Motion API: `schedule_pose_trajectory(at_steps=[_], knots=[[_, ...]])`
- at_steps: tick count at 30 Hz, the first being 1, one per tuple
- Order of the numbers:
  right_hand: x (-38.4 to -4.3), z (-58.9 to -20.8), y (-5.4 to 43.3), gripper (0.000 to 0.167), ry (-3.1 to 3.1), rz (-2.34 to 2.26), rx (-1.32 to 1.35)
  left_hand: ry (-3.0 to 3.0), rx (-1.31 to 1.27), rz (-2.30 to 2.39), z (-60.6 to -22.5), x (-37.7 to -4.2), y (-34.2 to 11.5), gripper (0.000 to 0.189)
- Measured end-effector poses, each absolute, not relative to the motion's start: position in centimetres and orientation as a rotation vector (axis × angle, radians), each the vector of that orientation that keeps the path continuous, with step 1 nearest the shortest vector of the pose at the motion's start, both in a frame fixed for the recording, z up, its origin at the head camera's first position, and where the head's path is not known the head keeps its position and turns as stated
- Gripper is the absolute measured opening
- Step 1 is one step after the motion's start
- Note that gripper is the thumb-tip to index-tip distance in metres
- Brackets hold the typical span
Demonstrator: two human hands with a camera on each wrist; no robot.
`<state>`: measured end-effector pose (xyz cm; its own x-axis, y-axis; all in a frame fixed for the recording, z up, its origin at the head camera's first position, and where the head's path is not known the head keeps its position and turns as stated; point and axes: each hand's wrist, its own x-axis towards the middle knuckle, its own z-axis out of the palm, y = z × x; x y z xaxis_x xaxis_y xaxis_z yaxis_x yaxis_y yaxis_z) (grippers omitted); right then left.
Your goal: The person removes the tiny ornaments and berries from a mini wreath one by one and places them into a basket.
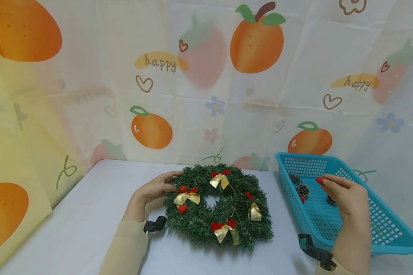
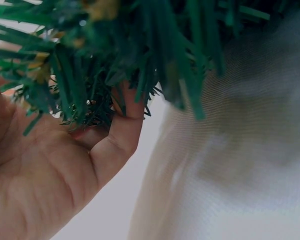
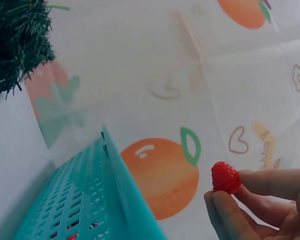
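A green wreath (image 1: 192, 231) lies on the white table, trimmed with several gold-and-red bows (image 1: 223, 232). Two red berries (image 1: 182, 209) sit by its left bow. My left hand (image 1: 155, 189) holds the wreath's left edge; in the left wrist view its fingers (image 2: 121, 132) curl into the greenery, tips hidden. Over the blue basket (image 1: 290, 214), my right hand (image 1: 349, 196) pinches a bumpy red berry (image 3: 225, 177) between thumb and fingertips.
Inside the basket lie several pine cones (image 1: 303, 190) and a small red piece (image 1: 302, 199). Behind the table hangs a fruit-printed curtain (image 1: 192, 126). The basket's tall side stands between the wreath and its contents.
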<state>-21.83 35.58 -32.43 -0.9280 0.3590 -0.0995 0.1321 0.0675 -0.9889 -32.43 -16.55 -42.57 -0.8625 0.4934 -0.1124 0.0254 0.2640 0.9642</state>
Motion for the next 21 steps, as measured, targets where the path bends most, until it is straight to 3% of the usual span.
schedule_pose_trajectory(at_steps=[21], knots=[[-21.73, -32.68, 36.24, 0.022, -2.195, 2.009, -0.513, 2.161, 0.466, 1.618, -42.65, -32.4, -16.71, 0.07]])
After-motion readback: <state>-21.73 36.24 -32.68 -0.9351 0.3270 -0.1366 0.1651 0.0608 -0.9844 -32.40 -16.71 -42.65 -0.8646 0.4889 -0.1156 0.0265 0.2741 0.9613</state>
